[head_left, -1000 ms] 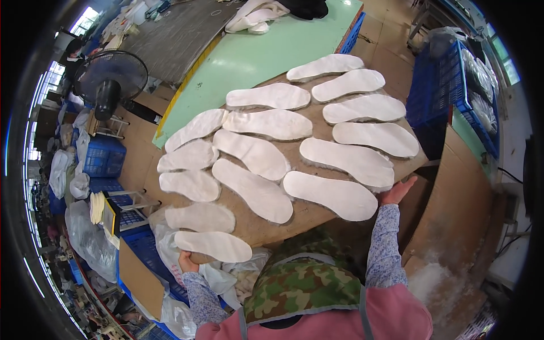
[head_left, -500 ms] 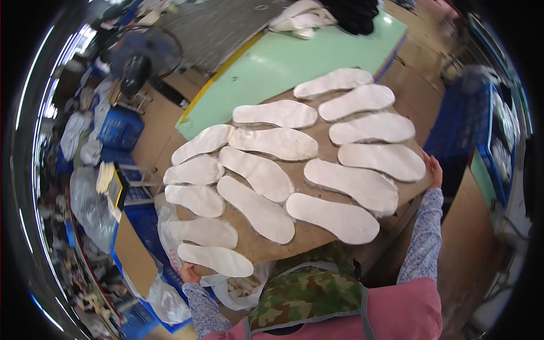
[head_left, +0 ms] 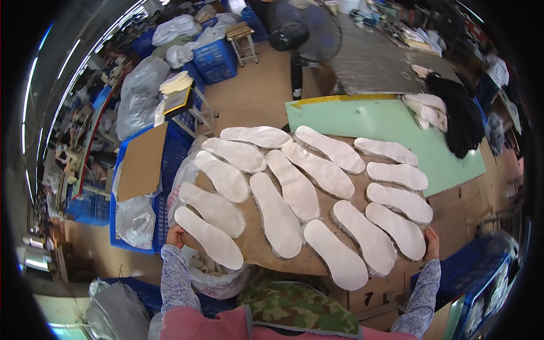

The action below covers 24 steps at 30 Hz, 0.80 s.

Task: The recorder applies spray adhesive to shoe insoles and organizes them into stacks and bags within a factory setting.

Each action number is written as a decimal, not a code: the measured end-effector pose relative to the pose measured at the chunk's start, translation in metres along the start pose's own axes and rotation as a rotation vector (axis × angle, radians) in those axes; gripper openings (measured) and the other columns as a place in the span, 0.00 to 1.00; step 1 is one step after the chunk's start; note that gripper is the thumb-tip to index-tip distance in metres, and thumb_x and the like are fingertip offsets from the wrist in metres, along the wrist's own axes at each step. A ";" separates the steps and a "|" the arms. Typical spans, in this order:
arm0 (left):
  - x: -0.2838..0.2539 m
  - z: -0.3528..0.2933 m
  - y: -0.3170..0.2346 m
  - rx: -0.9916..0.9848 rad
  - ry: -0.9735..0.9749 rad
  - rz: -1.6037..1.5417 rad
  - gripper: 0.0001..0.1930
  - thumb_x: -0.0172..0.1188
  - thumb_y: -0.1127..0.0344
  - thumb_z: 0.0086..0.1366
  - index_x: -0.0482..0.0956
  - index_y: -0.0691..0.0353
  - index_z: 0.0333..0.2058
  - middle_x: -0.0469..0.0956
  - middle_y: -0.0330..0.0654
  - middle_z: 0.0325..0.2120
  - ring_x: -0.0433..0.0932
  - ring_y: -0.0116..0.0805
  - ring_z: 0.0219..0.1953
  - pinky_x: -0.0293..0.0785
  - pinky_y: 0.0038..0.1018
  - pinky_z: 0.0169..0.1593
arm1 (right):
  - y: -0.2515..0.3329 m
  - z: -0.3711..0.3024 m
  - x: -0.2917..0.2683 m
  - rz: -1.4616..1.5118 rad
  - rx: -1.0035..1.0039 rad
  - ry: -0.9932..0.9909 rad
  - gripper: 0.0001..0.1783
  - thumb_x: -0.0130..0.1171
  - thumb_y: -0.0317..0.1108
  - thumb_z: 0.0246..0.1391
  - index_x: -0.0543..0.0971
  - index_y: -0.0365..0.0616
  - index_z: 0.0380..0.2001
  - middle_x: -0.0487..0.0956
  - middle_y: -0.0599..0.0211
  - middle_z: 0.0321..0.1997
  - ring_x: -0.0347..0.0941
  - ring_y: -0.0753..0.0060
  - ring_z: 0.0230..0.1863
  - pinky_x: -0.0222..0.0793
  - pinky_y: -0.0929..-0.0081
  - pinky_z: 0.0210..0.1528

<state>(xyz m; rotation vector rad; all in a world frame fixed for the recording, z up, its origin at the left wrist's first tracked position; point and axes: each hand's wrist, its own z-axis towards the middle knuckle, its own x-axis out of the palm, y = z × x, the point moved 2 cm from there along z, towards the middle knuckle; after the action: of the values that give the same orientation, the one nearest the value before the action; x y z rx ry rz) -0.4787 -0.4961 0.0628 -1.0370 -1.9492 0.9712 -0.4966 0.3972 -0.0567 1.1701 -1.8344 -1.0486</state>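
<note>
- Board, flat and brown (head_left: 258, 249), now sits squarer across the view, which has swung left: black caged fan (head_left: 289, 37) went from far left to top middle
- White fuzzy-edged insoles (head_left: 275, 215) still on it, same layout, so load's riding steady imo
- Left hand (head_left: 175, 236) and right hand (head_left: 432, 243) grip opposite board ends

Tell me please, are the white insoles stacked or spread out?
Spread out: the white insoles lie beside one another on the brown board.
</note>
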 end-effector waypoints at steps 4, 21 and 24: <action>-0.015 -0.041 -0.007 -0.020 -0.052 0.016 0.26 0.45 0.75 0.43 0.71 0.70 0.47 0.75 0.48 0.42 0.74 0.42 0.45 0.67 0.32 0.54 | 0.026 0.022 0.013 0.006 0.091 0.207 0.22 0.47 0.29 0.55 0.67 0.36 0.54 0.76 0.69 0.43 0.72 0.76 0.43 0.67 0.79 0.46; -0.158 0.006 -0.155 0.077 -0.071 0.050 0.29 0.46 0.74 0.42 0.69 0.70 0.49 0.74 0.48 0.45 0.71 0.43 0.49 0.64 0.34 0.57 | 0.037 0.015 0.240 0.137 0.157 0.178 0.25 0.43 0.26 0.48 0.67 0.36 0.52 0.73 0.61 0.50 0.69 0.67 0.50 0.66 0.72 0.52; -0.192 0.006 -0.189 0.075 -0.101 0.052 0.30 0.46 0.74 0.42 0.67 0.70 0.51 0.72 0.48 0.47 0.70 0.43 0.51 0.63 0.33 0.58 | 0.025 0.033 0.270 0.108 0.141 0.233 0.29 0.44 0.28 0.47 0.63 0.35 0.56 0.71 0.61 0.53 0.68 0.69 0.52 0.64 0.73 0.55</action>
<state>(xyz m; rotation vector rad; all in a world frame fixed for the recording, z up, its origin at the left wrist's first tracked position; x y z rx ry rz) -0.4665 -0.7407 0.1759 -1.0180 -1.9591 1.1368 -0.6258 0.1605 -0.0108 1.2056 -1.7865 -0.7011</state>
